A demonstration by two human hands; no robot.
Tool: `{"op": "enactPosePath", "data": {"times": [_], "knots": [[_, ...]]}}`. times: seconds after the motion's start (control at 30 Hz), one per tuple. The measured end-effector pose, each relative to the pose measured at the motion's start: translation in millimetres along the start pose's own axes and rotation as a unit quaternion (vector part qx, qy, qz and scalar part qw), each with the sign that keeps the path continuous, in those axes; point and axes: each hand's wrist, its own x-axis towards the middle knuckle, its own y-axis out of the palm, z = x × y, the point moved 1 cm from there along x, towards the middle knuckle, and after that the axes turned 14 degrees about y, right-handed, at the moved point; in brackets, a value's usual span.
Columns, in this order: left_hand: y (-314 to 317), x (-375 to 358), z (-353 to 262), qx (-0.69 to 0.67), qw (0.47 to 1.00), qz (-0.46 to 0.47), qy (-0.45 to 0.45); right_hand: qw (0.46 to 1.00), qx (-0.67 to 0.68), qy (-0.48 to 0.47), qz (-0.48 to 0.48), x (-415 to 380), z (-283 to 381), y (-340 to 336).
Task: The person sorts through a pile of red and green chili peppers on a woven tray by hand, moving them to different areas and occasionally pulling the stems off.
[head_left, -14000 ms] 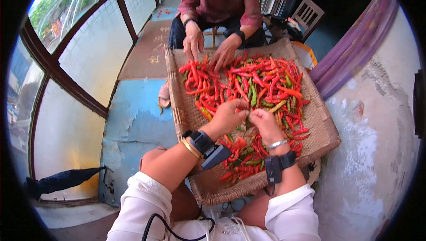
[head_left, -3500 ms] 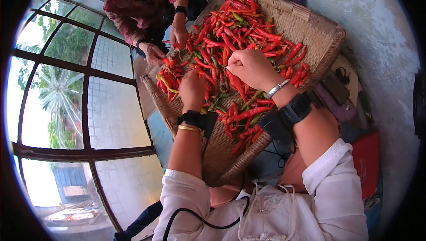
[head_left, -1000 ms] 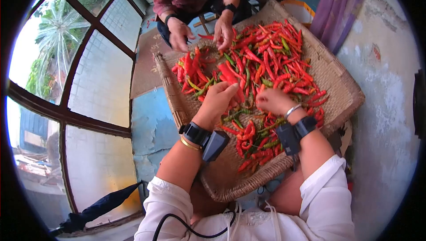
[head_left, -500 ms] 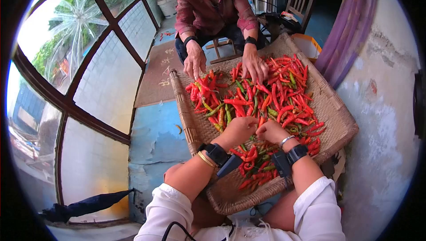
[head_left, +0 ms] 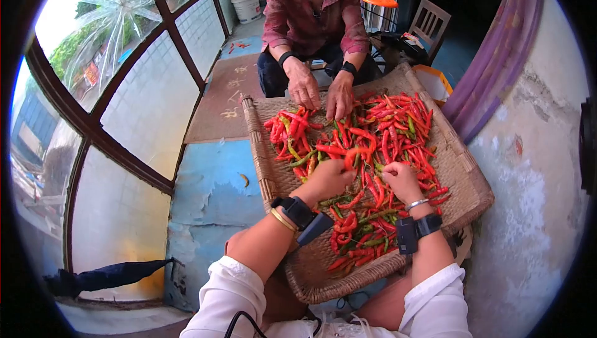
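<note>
Red and green chili peppers (head_left: 398, 126) lie heaped on a woven tray (head_left: 460, 170) in front of me. My left hand (head_left: 331, 179), its fingers closed, has a red pepper (head_left: 357, 156) at its fingertips over the middle of the tray. To its right, my right hand (head_left: 401, 181) is closed among the peppers, fingertips pointing left; what it holds, if anything, is too small to make out. A gap with peppers below separates my two hands.
Across the tray, a person in a dark red shirt (head_left: 311, 21) has both hands at the peppers. A white bucket (head_left: 247, 6), a wooden chair (head_left: 429, 24) and an orange-rimmed box (head_left: 433, 83) stand behind. Windows line the left, a wall the right.
My hands have moved apart, and a red pepper now shows at my left fingertips. The other person's hands have come closer together. The whole view has shifted slightly.
</note>
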Motion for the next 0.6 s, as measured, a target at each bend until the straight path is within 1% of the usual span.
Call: {"op": "enactPosePath", "data": {"times": [0.03, 0.07, 0.1, 0.13, 0.17, 0.2, 0.23, 0.27, 0.33, 0.37, 0.4, 0.47, 0.53, 0.6], "knots": [[-2.6, -0.6, 4.2, -0.159, 0.982, -0.073, -0.067, 0.975, -0.180, -0.030, -0.125, 0.9, -5.3, -2.5], [-5.1, -1.8, 8.0, -0.313, 0.930, -0.143, -0.131, 0.903, -0.349, -0.058, -0.243, 3.1, -11.2, -5.2], [-14.7, -4.2, -0.4, -0.351, 0.907, -0.160, -0.169, 0.899, -0.369, -0.062, -0.225, 7.6, -15.6, -7.5], [-15.6, -5.3, 0.2, -0.349, 0.907, -0.161, -0.171, 0.900, -0.368, -0.064, -0.223, 9.4, -19.5, -7.4], [-16.2, -7.0, 1.4, -0.447, 0.844, -0.217, -0.203, 0.892, -0.398, -0.046, -0.211, 10.6, -21.7, -6.8], [-15.9, -8.9, 2.1, -0.537, 0.765, -0.269, -0.232, 0.882, -0.427, -0.027, -0.199, 11.2, -21.8, -5.7], [-11.5, -10.0, 8.3, -0.567, 0.738, -0.275, -0.240, 0.869, -0.460, -0.018, -0.184, 13.1, -21.1, -4.3], [-6.9, -10.7, 11.7, -0.565, 0.740, -0.276, -0.240, 0.869, -0.458, -0.020, -0.185, 13.8, -16.9, -1.8], [-0.5, -8.1, 5.8, -0.600, 0.724, -0.252, -0.228, 0.864, -0.474, 0.023, -0.167, 12.5, -7.4, 5.1], [2.9, -6.2, 1.3, -0.582, 0.746, -0.221, -0.237, 0.859, -0.479, -0.001, -0.179, 12.5, -9.2, 7.7], [4.5, -3.8, -7.3, -0.582, 0.746, -0.220, -0.236, 0.859, -0.479, -0.001, -0.180, 12.4, -6.5, 10.1], [11.1, 1.0, -21.2, -0.581, 0.773, -0.162, -0.195, 0.877, -0.446, 0.057, -0.167, 11.2, -3.0, 14.0], [16.9, 3.5, -27.4, -0.578, 0.781, -0.146, -0.187, 0.869, -0.456, 0.047, -0.184, 13.6, -12.5, 14.1], [20.0, 5.4, -30.8, -0.549, 0.813, -0.115, -0.156, 0.845, -0.479, -0.003, -0.238, 12.3, -16.7, 16.2]]}}
